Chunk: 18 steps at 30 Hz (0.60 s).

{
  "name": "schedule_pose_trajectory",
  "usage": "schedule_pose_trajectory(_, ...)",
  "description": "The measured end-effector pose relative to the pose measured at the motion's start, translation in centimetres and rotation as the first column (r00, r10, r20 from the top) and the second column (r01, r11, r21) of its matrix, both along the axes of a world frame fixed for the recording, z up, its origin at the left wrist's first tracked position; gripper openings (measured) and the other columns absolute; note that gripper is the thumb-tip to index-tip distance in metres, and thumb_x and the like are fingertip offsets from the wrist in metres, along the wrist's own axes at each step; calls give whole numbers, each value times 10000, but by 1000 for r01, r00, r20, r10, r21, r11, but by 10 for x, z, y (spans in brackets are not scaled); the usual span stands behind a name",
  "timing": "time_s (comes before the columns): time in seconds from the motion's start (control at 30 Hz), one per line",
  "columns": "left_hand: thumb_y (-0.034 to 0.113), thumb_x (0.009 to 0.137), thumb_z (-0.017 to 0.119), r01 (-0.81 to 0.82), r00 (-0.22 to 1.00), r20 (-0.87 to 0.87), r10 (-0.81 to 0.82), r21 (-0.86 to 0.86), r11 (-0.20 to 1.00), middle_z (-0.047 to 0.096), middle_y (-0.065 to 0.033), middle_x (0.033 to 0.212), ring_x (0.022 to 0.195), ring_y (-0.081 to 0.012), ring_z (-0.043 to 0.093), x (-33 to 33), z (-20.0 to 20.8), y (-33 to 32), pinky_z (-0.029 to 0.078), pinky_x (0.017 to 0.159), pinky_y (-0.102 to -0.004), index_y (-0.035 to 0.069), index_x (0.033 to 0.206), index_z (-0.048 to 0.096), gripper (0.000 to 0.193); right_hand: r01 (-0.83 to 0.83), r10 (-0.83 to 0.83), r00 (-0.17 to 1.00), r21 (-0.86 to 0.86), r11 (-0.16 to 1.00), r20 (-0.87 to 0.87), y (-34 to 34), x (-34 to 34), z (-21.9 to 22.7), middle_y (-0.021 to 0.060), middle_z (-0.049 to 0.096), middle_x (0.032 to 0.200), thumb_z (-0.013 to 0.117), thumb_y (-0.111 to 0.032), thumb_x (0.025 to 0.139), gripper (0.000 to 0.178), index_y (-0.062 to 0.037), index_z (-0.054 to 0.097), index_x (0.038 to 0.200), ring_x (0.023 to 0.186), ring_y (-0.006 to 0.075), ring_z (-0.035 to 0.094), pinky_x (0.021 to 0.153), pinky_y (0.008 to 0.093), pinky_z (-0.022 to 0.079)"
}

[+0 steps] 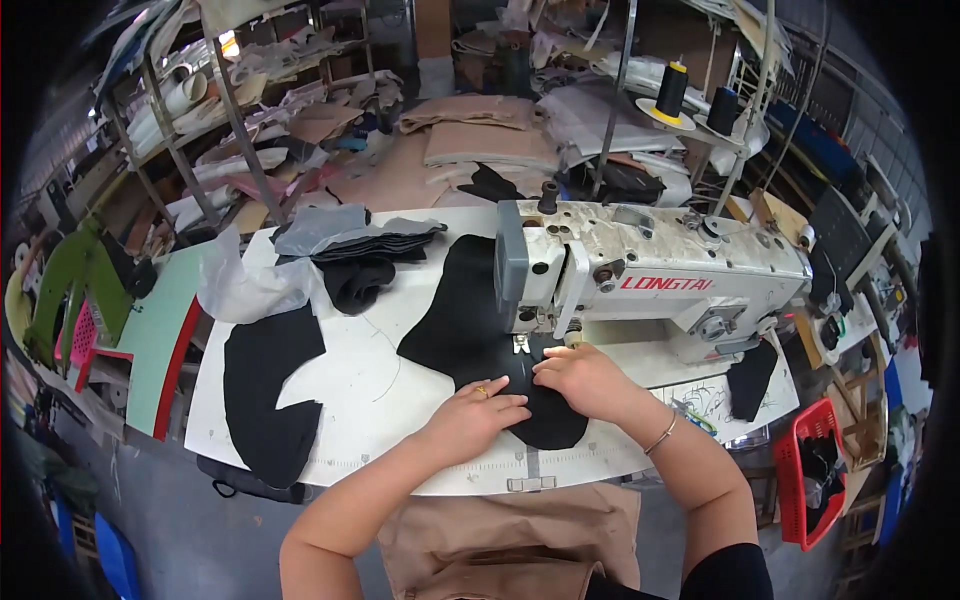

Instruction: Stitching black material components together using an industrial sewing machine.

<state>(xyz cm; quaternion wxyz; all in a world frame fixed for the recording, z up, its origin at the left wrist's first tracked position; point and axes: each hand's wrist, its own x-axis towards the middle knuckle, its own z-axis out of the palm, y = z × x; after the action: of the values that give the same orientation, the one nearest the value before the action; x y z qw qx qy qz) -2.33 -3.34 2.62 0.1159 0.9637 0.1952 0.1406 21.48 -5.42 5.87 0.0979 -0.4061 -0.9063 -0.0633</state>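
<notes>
A smooth, matte black fabric panel [455,310] with curved edges is laid on the white sewing table [350,400], under the metal presser foot [521,343] of one sewing machine [650,255]. Its long axis is run from far left to near right, its rounded end being pointed near. The panel is pressed by the left hand [472,418], fingers slightly apart (a ring is worn on one), and by the right hand [590,382], fingers bent and close together; whether cloth is pinched there cannot be told. One C-shaped black piece [262,400] is placed at left, beside crumpled translucent plastic film [255,280]. Two thread cones [672,88] are held far right; one red plastic basket [792,480] is seen near right.
</notes>
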Motion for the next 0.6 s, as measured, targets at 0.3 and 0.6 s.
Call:
schedule_pose_trajectory(0.3, 32, 772, 582, -1, 1000, 28, -1, 84, 996, 597, -9, 1243, 1237, -260, 498, 7, 2, 6, 378, 1044, -395, 145, 1150, 623, 397, 149, -127, 973, -103, 983, 193, 6, -4, 4, 3, 655, 1061, 553, -125, 793, 234, -112, 642, 1009, 1130, 193, 581, 829, 349, 473)
schedule_pose_trajectory(0.6, 61, 773, 589, -82, 977, 202, 76, 22, 996, 634, -47, 1161, 1154, -247, 565, 15, -10, -15, 420, 1007, -388, 119, 1070, 640, 307, 254, -353, 872, -302, 919, -340, 7, 1, -14, 60, 646, 901, 598, -104, 802, 99, -107, 629, 896, 927, 241, 620, 840, 400, 453)
